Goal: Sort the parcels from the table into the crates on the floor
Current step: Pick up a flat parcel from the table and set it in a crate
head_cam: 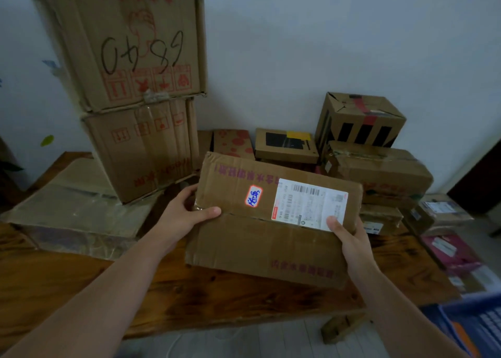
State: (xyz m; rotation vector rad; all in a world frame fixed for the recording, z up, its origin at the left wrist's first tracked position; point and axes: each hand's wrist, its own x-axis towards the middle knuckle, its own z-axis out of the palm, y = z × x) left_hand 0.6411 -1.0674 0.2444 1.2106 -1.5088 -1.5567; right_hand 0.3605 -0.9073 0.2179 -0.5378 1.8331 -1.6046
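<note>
The left hand (184,216) grips the parcel (244,246) at its left edge, thumb laid over the top face and fingers curled behind. The right hand (352,241) grips the right edge, with its thumb pressed on the lower corner of the label (309,204). The parcel is a creased brown cardboard box with a seam across its middle and purple print along its far and near edges. Left of the white barcoded label is a small red-rimmed sticker (253,196) with blue handwriting. It is held tilted over the middle of the table (189,290); whether it touches the wood cannot be told. At the back left corner two big boxes (135,86) stand stacked, the upper one marked with black digits. Smaller boxes (287,145) line the back edge, and a striped box (357,122) sits on another near the back right corner. A blue crate (477,322) lies beyond the near right corner.
</note>
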